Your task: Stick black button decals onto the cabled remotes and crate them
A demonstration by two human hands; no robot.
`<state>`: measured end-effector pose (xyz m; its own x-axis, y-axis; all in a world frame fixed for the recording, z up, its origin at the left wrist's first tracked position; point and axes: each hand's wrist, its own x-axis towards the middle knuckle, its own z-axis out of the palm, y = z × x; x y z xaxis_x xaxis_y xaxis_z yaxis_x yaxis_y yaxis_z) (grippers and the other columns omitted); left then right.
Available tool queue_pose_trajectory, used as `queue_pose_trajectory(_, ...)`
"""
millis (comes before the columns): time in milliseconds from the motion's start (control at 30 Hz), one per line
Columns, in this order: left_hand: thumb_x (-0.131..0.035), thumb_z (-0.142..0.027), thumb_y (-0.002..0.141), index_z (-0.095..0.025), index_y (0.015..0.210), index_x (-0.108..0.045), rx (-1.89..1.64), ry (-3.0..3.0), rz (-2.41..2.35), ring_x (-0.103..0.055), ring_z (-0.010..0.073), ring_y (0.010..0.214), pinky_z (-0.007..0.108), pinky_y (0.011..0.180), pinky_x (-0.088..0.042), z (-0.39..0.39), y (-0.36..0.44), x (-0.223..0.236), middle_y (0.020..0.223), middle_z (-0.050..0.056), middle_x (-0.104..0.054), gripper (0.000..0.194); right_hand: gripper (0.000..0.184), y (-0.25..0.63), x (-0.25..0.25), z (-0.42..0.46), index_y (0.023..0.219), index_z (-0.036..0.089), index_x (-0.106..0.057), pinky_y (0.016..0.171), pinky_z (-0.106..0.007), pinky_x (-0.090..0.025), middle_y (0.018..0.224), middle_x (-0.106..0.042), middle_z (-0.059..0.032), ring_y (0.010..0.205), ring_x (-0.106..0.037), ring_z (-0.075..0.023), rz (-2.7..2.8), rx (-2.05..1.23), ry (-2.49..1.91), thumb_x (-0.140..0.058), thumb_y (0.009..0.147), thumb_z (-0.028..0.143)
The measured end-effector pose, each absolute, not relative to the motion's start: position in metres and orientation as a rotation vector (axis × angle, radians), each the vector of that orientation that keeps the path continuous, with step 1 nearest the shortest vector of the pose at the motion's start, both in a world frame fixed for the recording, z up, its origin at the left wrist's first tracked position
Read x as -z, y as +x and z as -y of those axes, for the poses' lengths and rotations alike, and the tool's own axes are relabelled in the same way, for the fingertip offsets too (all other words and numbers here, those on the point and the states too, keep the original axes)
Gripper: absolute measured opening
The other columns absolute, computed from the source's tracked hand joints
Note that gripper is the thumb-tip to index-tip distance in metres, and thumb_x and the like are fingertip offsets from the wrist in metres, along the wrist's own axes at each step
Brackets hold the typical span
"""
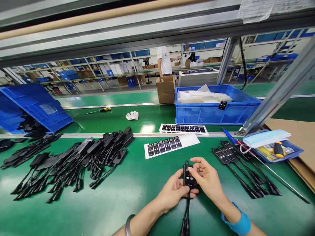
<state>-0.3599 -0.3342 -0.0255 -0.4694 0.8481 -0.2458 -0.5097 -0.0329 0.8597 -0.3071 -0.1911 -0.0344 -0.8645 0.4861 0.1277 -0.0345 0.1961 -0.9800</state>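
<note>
A small black controller box [189, 178] with two cables hanging from its lower end is held upright in front of me. My left hand [176, 190] wraps round its lower left side, thumb on the front near the bottom. My right hand [206, 177] grips the upper right edge, its thumb pressing on the label face. Just beyond lies a white sheet of black labels [164, 145], its right part bare. Farther back rests a second label sheet [184, 128]. Several labelled controllers [227, 154] with cables lie to the right.
A large pile of black cabled controllers [81, 154] covers the left side. A blue bin [209, 113] with white sheets, a cardboard box [165, 90], a white glove [132, 115] and a screwdriver [105, 109] stand or lie behind. A small blue tray [295, 152] and a long metal rod [280, 175] are at right.
</note>
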Motion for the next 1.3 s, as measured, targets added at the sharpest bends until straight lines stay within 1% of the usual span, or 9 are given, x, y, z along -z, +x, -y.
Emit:
queue_pose_trajectory(167, -0.078, -0.038, 0.065, -0.017, 0.126, -0.043, -1.705, 0.421, -1.214, -0.068, 0.0231, 0.087, 0.037, 0.082, -0.050, 0.3340, -0.3602, 0.0265, 0.096, 0.012, -0.068, 0.073, 0.028, -0.3077, 0.0351, 0.1906, 0.094, 0.019, -0.056, 0.045, -0.021, -0.042, 0.063, -0.048, 0.0043, 0.054, -0.048, -0.0111, 2.083, -1.699, -0.420, -0.063, 0.078, 0.041)
queue_pose_trajectory(467, -0.080, -0.040, 0.063, -0.018, 0.123, -0.046, -1.721, 0.421, -1.214, -0.068, 0.0227, 0.086, 0.036, 0.081, -0.050, 0.3336, -0.3616, 0.0286, 0.091, 0.008, -0.068, 0.072, 0.028, -0.3080, 0.0317, 0.1909, 0.087, 0.019, -0.057, 0.044, -0.020, -0.041, 0.061, -0.050, 0.0037, 0.054, -0.049, -0.0113, 2.057, -1.752, -0.458, -0.066, 0.074, 0.042)
queue_pose_trajectory(667, -0.079, -0.036, 0.066, -0.017, 0.125, -0.046, -1.715, 0.431, -1.196, -0.068, 0.0229, 0.087, 0.037, 0.082, -0.050, 0.3340, -0.3621, 0.0273, 0.098, 0.012, -0.068, 0.070, 0.032, -0.3080, 0.0267, 0.1911, 0.081, 0.018, -0.056, 0.042, -0.020, -0.042, 0.061, -0.053, 0.0025, 0.052, -0.049, -0.0110, 1.997, -1.866, -0.483, -0.069, 0.071, 0.045)
queue_pose_trajectory(767, -0.079, -0.036, 0.066, -0.017, 0.126, -0.046, -1.715, 0.429, -1.198, -0.068, 0.0226, 0.087, 0.036, 0.082, -0.050, 0.3343, -0.3621, 0.0282, 0.098, 0.013, -0.068, 0.071, 0.032, -0.3072, 0.0263, 0.1914, 0.078, 0.018, -0.056, 0.043, -0.020, -0.043, 0.060, -0.054, 0.0021, 0.052, -0.050, -0.0111, 1.993, -1.873, -0.485, -0.070, 0.070, 0.045)
queue_pose_trajectory(967, -0.079, -0.037, 0.066, -0.017, 0.124, -0.047, -1.724, 0.435, -1.205, -0.068, 0.0221, 0.085, 0.036, 0.082, -0.051, 0.3346, -0.3630, 0.0310, 0.092, 0.010, -0.068, 0.070, 0.032, -0.3076, 0.0272, 0.1903, 0.076, 0.017, -0.057, 0.044, -0.021, -0.044, 0.060, -0.054, 0.0015, 0.054, -0.051, -0.0117, 2.011, -1.870, -0.472, -0.070, 0.070, 0.046)
queue_pose_trajectory(1167, -0.075, -0.039, 0.070, -0.017, 0.129, -0.044, -1.708, 0.448, -1.224, -0.067, 0.0238, 0.088, 0.039, 0.084, -0.050, 0.3341, -0.3633, 0.0305, 0.095, 0.011, -0.067, 0.070, 0.032, -0.3076, 0.0275, 0.1887, 0.077, 0.018, -0.057, 0.045, -0.023, -0.045, 0.060, -0.054, 0.0018, 0.053, -0.050, -0.0116, 2.040, -1.873, -0.469, -0.069, 0.070, 0.046)
queue_pose_trajectory(1300, -0.075, -0.039, 0.071, -0.017, 0.129, -0.044, -1.703, 0.454, -1.235, -0.067, 0.0244, 0.089, 0.040, 0.085, -0.050, 0.3341, -0.3624, 0.0296, 0.096, 0.011, -0.067, 0.070, 0.032, -0.3078, 0.0263, 0.1886, 0.076, 0.018, -0.057, 0.046, -0.024, -0.045, 0.059, -0.054, 0.0020, 0.052, -0.050, -0.0120, 2.052, -1.872, -0.476, -0.069, 0.069, 0.047)
